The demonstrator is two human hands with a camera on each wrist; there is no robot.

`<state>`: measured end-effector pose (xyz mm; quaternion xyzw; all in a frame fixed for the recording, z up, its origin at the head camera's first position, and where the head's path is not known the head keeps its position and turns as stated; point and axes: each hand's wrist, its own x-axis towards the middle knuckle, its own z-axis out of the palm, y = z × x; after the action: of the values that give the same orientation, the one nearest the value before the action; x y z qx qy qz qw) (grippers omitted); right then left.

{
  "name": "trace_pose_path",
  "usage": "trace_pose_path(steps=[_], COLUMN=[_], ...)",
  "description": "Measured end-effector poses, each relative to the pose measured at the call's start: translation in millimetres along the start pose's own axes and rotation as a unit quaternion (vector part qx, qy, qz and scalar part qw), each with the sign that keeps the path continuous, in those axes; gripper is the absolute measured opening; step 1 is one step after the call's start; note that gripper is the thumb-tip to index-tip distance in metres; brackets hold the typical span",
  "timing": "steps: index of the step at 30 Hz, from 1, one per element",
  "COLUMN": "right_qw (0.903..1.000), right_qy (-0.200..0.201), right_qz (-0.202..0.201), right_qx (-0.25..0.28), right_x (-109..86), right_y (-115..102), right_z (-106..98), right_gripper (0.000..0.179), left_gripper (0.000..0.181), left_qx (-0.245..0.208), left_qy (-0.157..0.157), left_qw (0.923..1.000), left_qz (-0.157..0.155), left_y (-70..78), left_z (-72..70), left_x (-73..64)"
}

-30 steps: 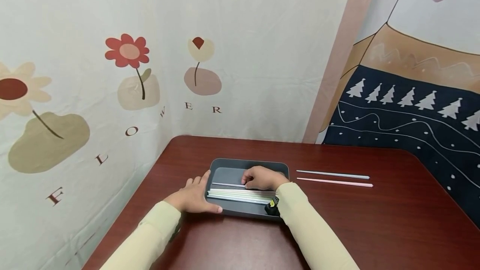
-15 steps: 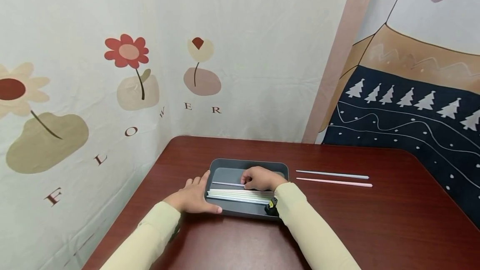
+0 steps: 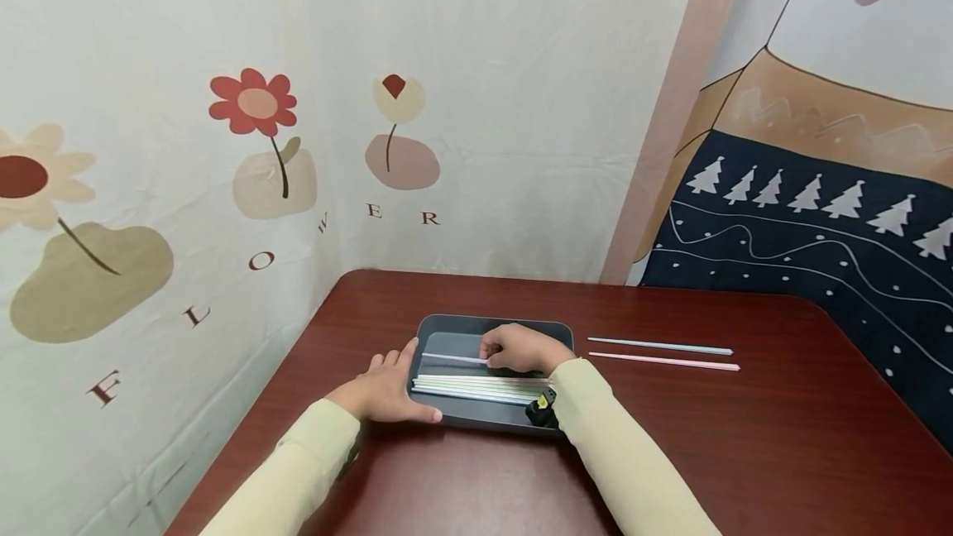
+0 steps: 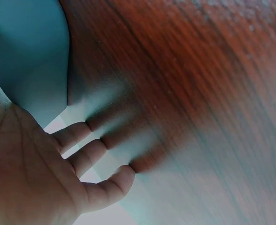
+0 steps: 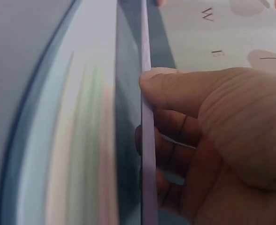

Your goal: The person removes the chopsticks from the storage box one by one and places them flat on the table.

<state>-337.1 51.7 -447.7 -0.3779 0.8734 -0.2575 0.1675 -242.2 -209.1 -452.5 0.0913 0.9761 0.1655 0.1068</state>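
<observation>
A: What had just changed at your right hand (image 3: 521, 348)?

B: Its thumb and fingertips pinched the lavender chopstick (image 3: 456, 358), and you had brought that stick farther from the row of pale chopsticks (image 3: 476, 388) than it was half a second earlier. Whether you had raised it or slid it across the grey tray (image 3: 450, 342), I couldn't tell.

A: Where did it lie against your fingers?

B: Its free length ran from your right fingertips toward your left hand (image 3: 383, 391), within the tray's walls. The row sat just to your side of the pinch, with a strip of tray floor between.

A: And your left fingers?

B: They were spread and nearly straight at the tray's end, thumb along its near side, curled round nothing; you seemed to be steadying it.

A: So what did the shift mean for the work?

B: Probably that you had one stick parted from the rest and under control. The pale blue chopstick (image 3: 661, 346) and the pink chopstick (image 3: 665, 361) lay untouched, off to the right of your pinching fingers
</observation>
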Motion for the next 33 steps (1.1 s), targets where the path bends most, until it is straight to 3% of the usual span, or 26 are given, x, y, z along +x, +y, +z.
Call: trace_pose_path(steps=[14, 21, 33], right_qw=[0.9984, 0.9966, 0.9959], right_qy=[0.036, 0.051, 0.084], right_qz=[-0.044, -0.063, 0.030], right_qx=[0.000, -0.016, 0.013], right_x=[-21.3, -41.3, -99.4], right_y=[-15, -11, 29], right_z=[-31, -46, -67], right_gripper=[0.013, 0.011, 0.014], left_gripper=[0.141, 0.141, 0.141], left_qx=[0.004, 0.002, 0.000], left_qy=[-0.004, 0.000, -0.002], left_qw=[1.0000, 1.0000, 1.0000], left_qz=[-0.005, 0.000, -0.003], left_y=[2.6, 1.0, 1.6], left_z=[0.1, 0.5, -1.1], left_x=[1.4, 0.8, -0.1])
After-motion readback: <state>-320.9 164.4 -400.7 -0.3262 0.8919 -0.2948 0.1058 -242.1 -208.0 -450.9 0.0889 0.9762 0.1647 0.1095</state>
